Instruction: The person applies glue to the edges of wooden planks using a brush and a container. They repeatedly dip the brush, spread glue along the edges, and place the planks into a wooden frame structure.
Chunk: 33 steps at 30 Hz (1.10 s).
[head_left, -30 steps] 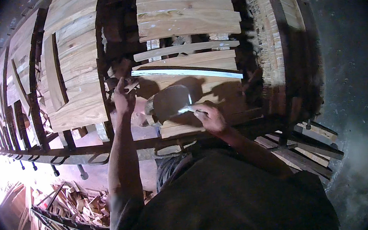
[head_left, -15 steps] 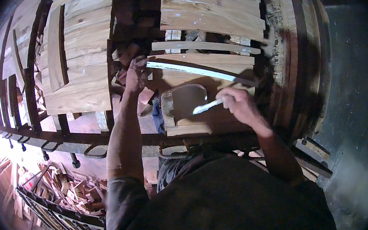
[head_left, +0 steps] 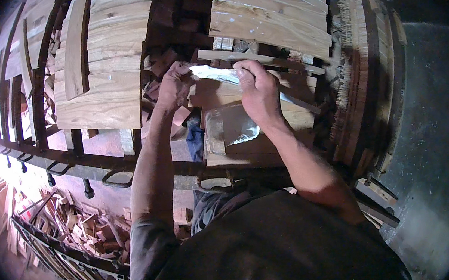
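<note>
The left hand (head_left: 175, 86) pinches one end of a thin strip (head_left: 300, 102) of wood. The right hand (head_left: 258, 86) is closed on a brush (head_left: 228, 75), which is up against the strip between both hands (it is all so white there that they blend together). The strip slants off past the right hand. A tub (head_left: 215, 133) with white goo sits on the boards (head_left: 297, 124), nearer the person, beside a blue cloth (head_left: 196, 140).
</note>
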{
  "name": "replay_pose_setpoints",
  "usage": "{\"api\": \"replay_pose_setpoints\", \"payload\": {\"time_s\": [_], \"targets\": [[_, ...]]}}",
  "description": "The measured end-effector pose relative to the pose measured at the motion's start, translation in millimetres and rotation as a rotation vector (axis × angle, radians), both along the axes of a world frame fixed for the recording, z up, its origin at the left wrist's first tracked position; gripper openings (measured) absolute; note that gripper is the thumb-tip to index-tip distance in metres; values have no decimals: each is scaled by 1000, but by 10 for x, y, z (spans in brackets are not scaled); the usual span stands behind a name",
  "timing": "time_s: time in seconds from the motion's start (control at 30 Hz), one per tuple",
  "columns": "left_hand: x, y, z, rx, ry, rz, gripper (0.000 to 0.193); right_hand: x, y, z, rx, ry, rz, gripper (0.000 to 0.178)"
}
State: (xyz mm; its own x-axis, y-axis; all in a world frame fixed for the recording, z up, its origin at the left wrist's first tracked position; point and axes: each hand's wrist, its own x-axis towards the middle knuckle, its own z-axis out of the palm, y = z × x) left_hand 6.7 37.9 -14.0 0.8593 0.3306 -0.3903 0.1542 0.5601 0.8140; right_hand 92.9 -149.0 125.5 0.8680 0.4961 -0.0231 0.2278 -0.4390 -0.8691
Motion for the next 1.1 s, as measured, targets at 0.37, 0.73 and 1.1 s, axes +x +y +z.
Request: {"api": "replay_pose_setpoints", "payload": {"time_s": [0.37, 0.73, 1.1], "targets": [[8, 71, 10, -225, -20, 1, 21, 83, -941, -64, -176, -93, -136, 13], [-9, -65, 351, 275, 183, -110, 39, 355, -2442, -67, -620, -143, -372, 11], [-208, 89, -178, 339, -41, -179, 26, 218, -3255, -394, -202, -145, -490, 12]]}}
